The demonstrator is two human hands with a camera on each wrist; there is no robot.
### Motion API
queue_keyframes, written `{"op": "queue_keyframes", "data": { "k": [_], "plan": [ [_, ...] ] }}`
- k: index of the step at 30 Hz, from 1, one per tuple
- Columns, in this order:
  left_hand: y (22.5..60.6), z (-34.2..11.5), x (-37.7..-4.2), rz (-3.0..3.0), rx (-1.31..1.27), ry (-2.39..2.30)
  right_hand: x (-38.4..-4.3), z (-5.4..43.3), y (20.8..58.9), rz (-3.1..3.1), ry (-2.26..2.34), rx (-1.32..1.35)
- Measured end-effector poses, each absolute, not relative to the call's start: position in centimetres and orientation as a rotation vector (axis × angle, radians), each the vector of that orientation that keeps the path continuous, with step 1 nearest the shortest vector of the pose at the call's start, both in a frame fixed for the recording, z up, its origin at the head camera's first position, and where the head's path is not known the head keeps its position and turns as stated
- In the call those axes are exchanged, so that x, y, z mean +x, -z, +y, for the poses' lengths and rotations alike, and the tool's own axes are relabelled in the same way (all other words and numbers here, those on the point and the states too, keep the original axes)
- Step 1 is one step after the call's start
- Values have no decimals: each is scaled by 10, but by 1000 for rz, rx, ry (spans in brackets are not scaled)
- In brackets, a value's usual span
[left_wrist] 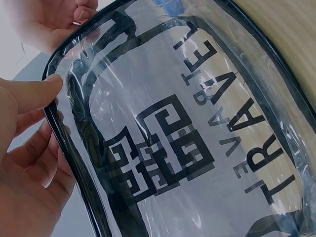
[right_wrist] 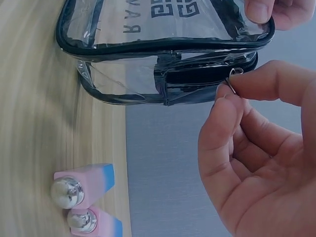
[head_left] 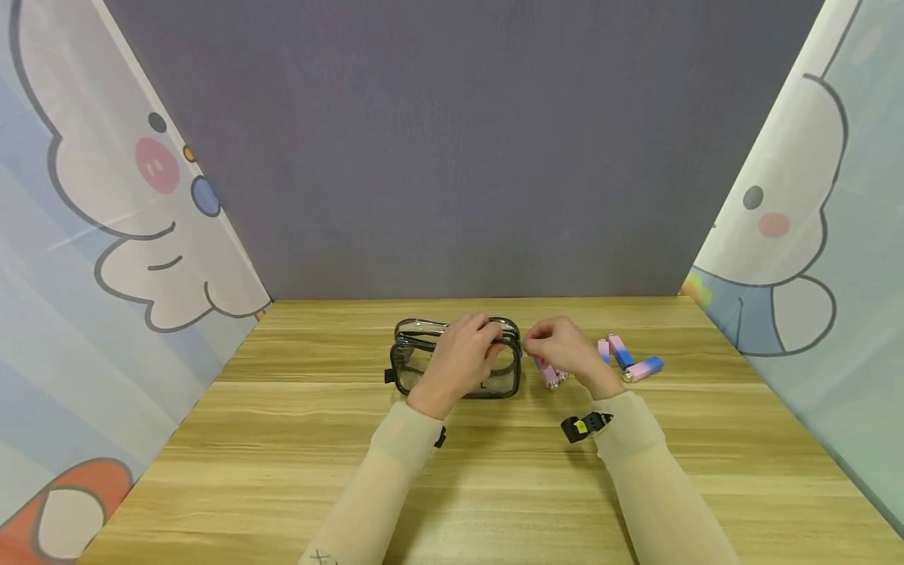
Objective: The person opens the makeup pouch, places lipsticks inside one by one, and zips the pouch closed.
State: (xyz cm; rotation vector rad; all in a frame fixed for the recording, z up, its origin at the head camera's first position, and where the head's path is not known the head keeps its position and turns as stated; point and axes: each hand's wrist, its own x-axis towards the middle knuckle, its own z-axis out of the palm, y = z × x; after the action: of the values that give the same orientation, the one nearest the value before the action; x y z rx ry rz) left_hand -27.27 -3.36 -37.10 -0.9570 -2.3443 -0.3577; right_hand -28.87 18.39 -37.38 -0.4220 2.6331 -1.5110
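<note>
Pouch: clear pouch (head_left: 417, 365) with black trim, standing on the counter (head_left: 494, 486) in front of the grey panel (head_left: 466, 157); TRAVEL lettering and a black emblem (left_wrist: 173, 138) on its face.
Left grip: left hand (head_left: 462, 349) clamped on the pouch's upper rim toward its right end, thumb on one side, fingers on the other.
Right grip: right hand (head_left: 565, 349) at the pouch's right end, thumb and forefinger together on the metal zip pull (right_wrist: 230, 85).
Zip closure: cannot be told how far it is drawn.
Pink-and-blue cases: two near cases (right_wrist: 89, 185) with silver ends, side by side just right of the pouch; three farther cases (head_left: 643, 369) beyond the right hand.
Right wrist: black strap (head_left: 600, 422) beside the pale sleeve (head_left: 636, 451).
</note>
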Motion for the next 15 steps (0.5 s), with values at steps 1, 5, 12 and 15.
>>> {"op": "queue_keyframes", "data": {
  "k": [1, 5, 12, 15],
  "plan": [
    [371, -34, -273, -2342, -958, 358, -289, 184, 374, 2632, 1508, -420],
    [371, -33, -273, -2339, -958, 365, -289, 184, 374, 2629, 1491, -409],
    [369, -33, -272, -2336, -960, 362, -290, 184, 374, 2600, 1483, -382],
    [369, -33, -272, -2331, -964, 364, -290, 184, 375, 2589, 1490, -382]
  ]
}}
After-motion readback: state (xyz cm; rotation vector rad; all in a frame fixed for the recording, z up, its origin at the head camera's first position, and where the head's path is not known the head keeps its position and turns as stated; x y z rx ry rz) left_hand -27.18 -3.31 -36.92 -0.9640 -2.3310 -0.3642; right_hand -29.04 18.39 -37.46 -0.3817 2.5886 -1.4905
